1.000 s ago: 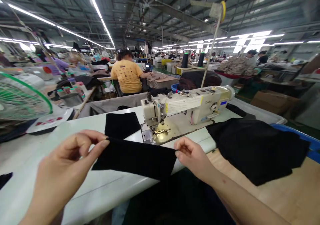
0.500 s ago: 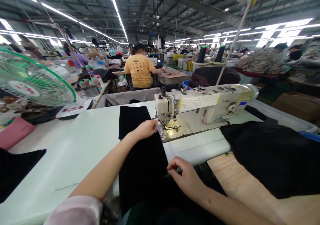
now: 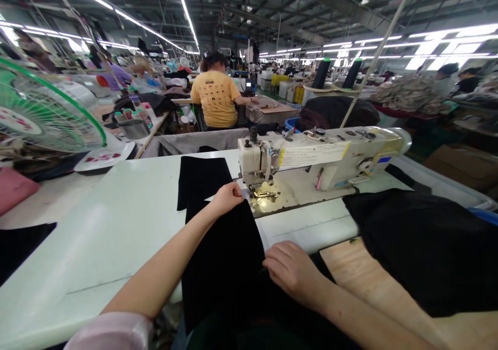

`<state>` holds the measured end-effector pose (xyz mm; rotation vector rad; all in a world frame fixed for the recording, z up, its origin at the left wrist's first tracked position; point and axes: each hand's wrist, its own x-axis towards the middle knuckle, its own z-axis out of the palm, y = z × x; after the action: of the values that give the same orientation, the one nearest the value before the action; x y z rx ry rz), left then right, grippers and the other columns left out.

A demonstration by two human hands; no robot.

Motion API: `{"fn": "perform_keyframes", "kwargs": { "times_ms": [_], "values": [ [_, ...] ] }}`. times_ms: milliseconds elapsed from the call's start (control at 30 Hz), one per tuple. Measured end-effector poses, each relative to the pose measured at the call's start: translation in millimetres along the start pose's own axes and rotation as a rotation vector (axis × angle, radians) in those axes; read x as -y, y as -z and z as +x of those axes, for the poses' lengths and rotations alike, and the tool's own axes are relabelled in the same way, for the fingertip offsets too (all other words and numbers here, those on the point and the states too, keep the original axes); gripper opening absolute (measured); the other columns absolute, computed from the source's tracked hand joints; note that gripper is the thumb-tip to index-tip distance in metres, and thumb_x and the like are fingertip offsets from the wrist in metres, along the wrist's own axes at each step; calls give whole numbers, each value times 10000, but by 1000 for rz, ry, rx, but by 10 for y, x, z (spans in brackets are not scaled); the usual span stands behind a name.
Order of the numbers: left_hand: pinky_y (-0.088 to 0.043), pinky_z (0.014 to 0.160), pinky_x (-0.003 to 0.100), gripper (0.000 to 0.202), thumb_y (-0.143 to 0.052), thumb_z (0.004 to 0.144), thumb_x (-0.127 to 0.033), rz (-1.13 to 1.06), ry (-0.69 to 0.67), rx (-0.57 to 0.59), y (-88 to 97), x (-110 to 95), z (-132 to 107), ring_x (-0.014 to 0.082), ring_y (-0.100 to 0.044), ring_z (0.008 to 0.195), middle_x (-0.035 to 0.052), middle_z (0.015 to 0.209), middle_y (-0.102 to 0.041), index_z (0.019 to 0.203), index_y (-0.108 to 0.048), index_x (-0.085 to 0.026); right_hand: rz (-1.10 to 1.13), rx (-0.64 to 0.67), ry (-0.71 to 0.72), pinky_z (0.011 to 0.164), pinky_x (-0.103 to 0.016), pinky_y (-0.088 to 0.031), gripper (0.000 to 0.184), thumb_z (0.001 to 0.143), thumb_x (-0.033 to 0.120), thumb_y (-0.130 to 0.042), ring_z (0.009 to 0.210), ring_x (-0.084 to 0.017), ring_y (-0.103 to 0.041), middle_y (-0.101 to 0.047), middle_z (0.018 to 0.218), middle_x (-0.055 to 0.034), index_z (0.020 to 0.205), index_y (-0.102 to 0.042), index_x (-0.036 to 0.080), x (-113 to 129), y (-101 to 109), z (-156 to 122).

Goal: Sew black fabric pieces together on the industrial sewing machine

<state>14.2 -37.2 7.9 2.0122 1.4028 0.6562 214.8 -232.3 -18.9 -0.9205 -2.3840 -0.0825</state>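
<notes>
A black fabric panel (image 3: 221, 256) hangs over the front edge of a pale worktable (image 3: 128, 225), its top corner just beside the needle area of a sewing machine (image 3: 315, 155). The left hand (image 3: 227, 197) pinches that corner; the right hand (image 3: 291, 269), well apart from it, curls at the panel's right edge (its thumb is hidden, so whether it grips cannot be told). Behind the panel lies a second black piece (image 3: 200, 179); at right, black cloth (image 3: 436, 251) drapes over a wooden board (image 3: 373, 272). Beyond the machine, a pale bin (image 3: 447, 184) has dark fabric at its near end. A metal pot (image 3: 133, 129) stands at left by green-capped bottles, whether inside or behind it unclear. A blue container (image 3: 486, 215) is cut off at right, as is a fan (image 3: 50, 111) at left. The panel's lower end merges with dark clothing.
</notes>
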Motion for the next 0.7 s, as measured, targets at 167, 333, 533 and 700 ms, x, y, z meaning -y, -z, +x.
{"fn": "perform_keyframes", "kwargs": {
  "times_ms": [167,333,533,700],
  "values": [
    [-402,600,254,218,-692,684,-89,87,50,0,-90,-107,189,104,-473,572,-58,620,-519,641,-497,-176,25,19,-71,770,-362,-436,171,885,57,-495,867,-216,-566,-664,916,-61,935,-598,185,-3,-16,30],
    [-437,609,260,157,-708,719,-117,98,56,18,-131,-138,291,109,-518,597,-41,668,-566,726,-556,-157,75,13,-123,769,-366,-426,165,866,60,-514,831,-207,-554,-660,887,-50,922,-595,192,-28,-42,45],
    [-441,582,239,181,-684,633,-87,75,26,33,-111,-110,300,137,-596,626,-34,654,-617,749,-573,-170,99,-5,-156,777,-368,-431,173,832,44,-530,841,-210,-554,-656,883,-49,903,-592,188,-50,-77,46],
    [-466,598,246,203,-686,650,-105,143,16,11,-89,-143,314,162,-628,651,-18,686,-644,798,-570,-180,93,0,-135,784,-378,-456,166,857,59,-521,845,-213,-565,-668,892,-57,925,-606,184,-48,-65,54]
  ]
}}
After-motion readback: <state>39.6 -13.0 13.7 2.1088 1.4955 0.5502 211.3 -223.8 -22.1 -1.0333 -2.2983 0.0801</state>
